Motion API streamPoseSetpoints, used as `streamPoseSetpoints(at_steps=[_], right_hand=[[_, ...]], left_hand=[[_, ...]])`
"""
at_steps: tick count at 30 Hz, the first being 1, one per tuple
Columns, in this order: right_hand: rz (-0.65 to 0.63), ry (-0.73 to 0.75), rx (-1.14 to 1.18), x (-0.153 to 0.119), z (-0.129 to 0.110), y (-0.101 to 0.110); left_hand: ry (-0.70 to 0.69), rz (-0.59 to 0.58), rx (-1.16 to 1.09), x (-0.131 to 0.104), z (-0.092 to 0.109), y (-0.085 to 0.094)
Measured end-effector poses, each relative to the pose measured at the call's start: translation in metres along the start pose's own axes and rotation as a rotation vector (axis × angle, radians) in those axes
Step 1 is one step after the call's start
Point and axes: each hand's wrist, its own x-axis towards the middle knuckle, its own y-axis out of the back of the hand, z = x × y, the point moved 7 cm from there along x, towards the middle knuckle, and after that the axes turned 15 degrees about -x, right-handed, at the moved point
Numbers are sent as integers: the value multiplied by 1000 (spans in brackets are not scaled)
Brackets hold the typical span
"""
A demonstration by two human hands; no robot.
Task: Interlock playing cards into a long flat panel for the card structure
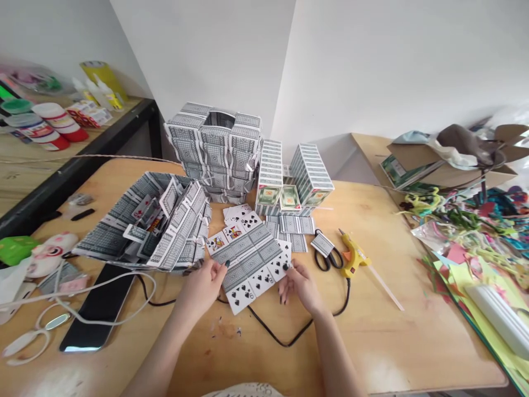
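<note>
A panel of joined playing cards (252, 262) is tilted in front of me, with grey patterned backs in rows and spade faces along its lower edge. My left hand (204, 284) pinches its left side between thumb and finger. At the right edge, my right hand (301, 286) grips the panel with its thumb, its other fingers partly hidden below. Loose face-up cards (241, 215) lie just behind the panel. To the left stands an open box made of cards (177, 234), with more cards inside. Behind is a tall woven card structure (215, 146).
Stacked card boxes (312, 176) stand at the back. Black-handled scissors (326, 251) and a yellow glue gun (353, 256) with its cord lie to the right. At left are a phone (97, 311), white cable and white scissors (35, 336). Craft scraps (458, 220) cover the far right.
</note>
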Motion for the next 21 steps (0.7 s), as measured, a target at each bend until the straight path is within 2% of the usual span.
streamPoseSetpoints(at_steps=[3,7,9,12,13,14,17,19,21], right_hand=[[-97,-74,-148,-4,9,-15],[-115,-115,-454,-11,1,-13],[-33,-124,-648,-11,-8,0],[339,-4,-913,-7,-38,32],[438,66,-975,-4,-47,39],[477,131,-1020,0,-54,42],[403,224,-1098,18,-57,38],[385,206,-1134,28,-55,37],[406,170,-1155,33,-54,40]], left_hand=[[-10,55,18,2,0,5],[-20,75,105,-2,5,7],[-32,105,226,-9,10,7],[-148,169,336,-18,26,5],[-212,189,335,-20,34,3],[-284,202,320,-21,41,1],[-464,174,239,-14,62,-9],[-525,117,170,0,73,-18],[-547,108,107,20,83,-24]])
